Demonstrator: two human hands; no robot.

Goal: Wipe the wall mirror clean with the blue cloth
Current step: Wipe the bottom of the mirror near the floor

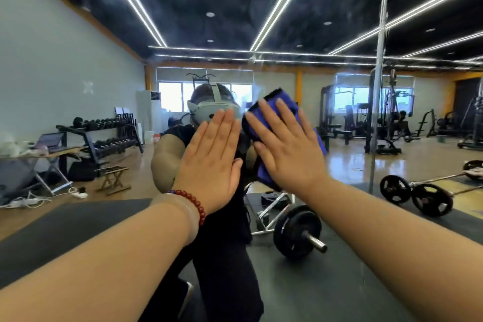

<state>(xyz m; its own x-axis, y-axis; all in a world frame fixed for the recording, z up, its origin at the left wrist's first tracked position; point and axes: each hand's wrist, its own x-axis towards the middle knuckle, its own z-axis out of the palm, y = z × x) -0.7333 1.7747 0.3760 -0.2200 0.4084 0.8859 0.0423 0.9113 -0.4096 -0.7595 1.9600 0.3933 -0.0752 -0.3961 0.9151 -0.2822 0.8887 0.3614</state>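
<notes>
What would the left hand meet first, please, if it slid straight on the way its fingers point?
The left hand lies flat on the mirror, fingers pointing up and slightly right. Ahead looks like bare mirror, though it would pass just left of the blue cloth under the right hand, possibly brushing it.

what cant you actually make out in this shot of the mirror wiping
Head view: most of the blue cloth is covered by the right hand, so its folds are hidden.
Head view: the mirror runs past the frame edges, so its full extent is cut off.
Head view: the glass under the left hand and the cloth is hidden, so dirt there cannot be judged.
</notes>
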